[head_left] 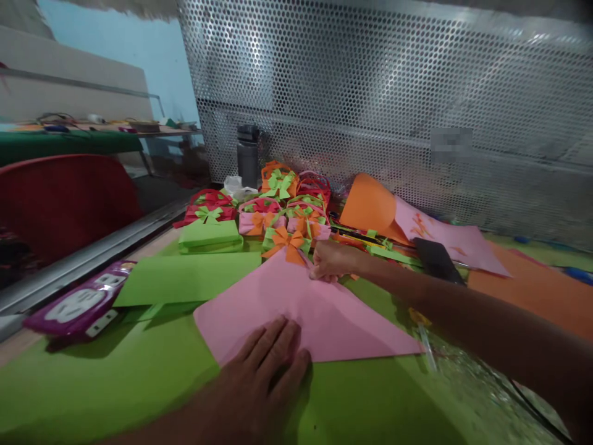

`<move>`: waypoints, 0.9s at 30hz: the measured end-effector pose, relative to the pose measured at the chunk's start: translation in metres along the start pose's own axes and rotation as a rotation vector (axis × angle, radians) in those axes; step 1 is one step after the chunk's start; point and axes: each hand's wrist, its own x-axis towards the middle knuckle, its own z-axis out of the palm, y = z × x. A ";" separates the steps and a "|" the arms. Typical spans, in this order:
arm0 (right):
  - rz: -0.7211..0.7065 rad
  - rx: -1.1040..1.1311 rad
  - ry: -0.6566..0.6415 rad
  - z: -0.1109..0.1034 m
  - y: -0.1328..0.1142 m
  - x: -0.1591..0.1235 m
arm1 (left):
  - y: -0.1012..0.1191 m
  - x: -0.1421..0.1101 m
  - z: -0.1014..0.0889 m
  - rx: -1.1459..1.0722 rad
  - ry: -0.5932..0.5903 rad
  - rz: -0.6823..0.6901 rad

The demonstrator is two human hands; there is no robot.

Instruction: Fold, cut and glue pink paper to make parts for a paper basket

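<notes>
A pink sheet of paper [306, 309], folded into a triangle, lies on the green table cover [139, 377]. My left hand [259, 377] rests flat on its near edge with the fingers spread. My right hand [331, 262] presses down on the far corner of the sheet, fingers curled against the paper. Just beyond that corner sits a small paper basket with an orange bow [287, 240].
Several small paper baskets [278, 198] with bows stand at the back. Green sheets [185, 278], an orange sheet [370, 204], a pink sheet [454, 241], a black phone [435, 259] and a purple power strip [78, 306] lie around. A perforated metal screen [393, 105] walls the far side.
</notes>
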 end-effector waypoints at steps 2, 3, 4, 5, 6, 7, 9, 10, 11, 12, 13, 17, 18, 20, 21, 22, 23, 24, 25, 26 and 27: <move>0.028 0.016 0.070 -0.003 0.007 -0.001 | 0.000 -0.002 0.006 0.008 0.050 -0.005; 0.037 0.029 0.103 -0.004 0.010 -0.002 | 0.001 -0.003 0.009 0.008 0.081 -0.012; 0.041 0.044 0.128 -0.004 0.013 -0.003 | 0.001 -0.004 0.011 0.007 0.111 -0.012; 0.041 0.062 0.145 -0.003 0.016 -0.003 | 0.001 -0.005 0.014 0.008 0.130 -0.010; 0.038 0.080 0.155 -0.002 0.019 -0.004 | 0.001 -0.005 0.016 0.013 0.140 -0.007; 0.034 0.097 0.158 -0.001 0.021 -0.004 | 0.001 -0.006 0.017 0.020 0.143 -0.004; 0.022 0.125 0.160 0.001 0.023 -0.003 | 0.000 -0.006 0.017 0.034 0.126 -0.009; 0.012 0.135 0.157 0.002 0.024 -0.002 | 0.000 -0.005 0.015 0.041 0.109 -0.013; -0.001 0.143 0.151 0.001 0.024 -0.001 | -0.001 -0.005 0.013 0.049 0.089 -0.013; -0.018 0.149 0.138 0.001 0.023 0.001 | -0.001 -0.004 0.011 0.058 0.072 -0.009; -0.036 0.152 0.121 0.000 0.023 0.003 | -0.002 -0.003 0.008 0.068 0.056 -0.006; -0.116 0.151 0.018 -0.004 0.022 0.010 | -0.003 -0.001 0.001 0.090 0.000 0.016; -0.133 0.153 -0.005 -0.004 0.022 0.010 | -0.003 -0.001 0.001 0.086 -0.012 0.015; -0.169 0.164 -0.035 -0.004 0.023 0.008 | -0.003 -0.001 0.003 0.064 -0.026 0.009; -0.189 0.175 -0.042 -0.005 0.024 0.005 | -0.002 -0.002 0.004 0.053 -0.024 0.004; -0.211 0.190 -0.041 -0.005 0.026 0.001 | -0.001 -0.002 0.005 0.046 -0.017 -0.001; -0.237 0.210 -0.027 -0.007 0.027 -0.004 | 0.000 -0.002 0.004 0.039 -0.003 -0.010; -0.265 0.233 0.001 -0.009 0.027 -0.009 | 0.001 -0.003 0.001 0.024 0.024 -0.018; -0.294 0.260 0.045 -0.012 0.028 -0.016 | 0.001 -0.003 -0.005 0.003 0.073 -0.031; -0.322 0.288 0.106 -0.017 0.028 -0.024 | -0.001 -0.003 -0.012 -0.028 0.141 -0.054; -0.349 0.314 0.180 -0.022 0.027 -0.033 | -0.004 -0.002 -0.021 -0.075 0.224 -0.087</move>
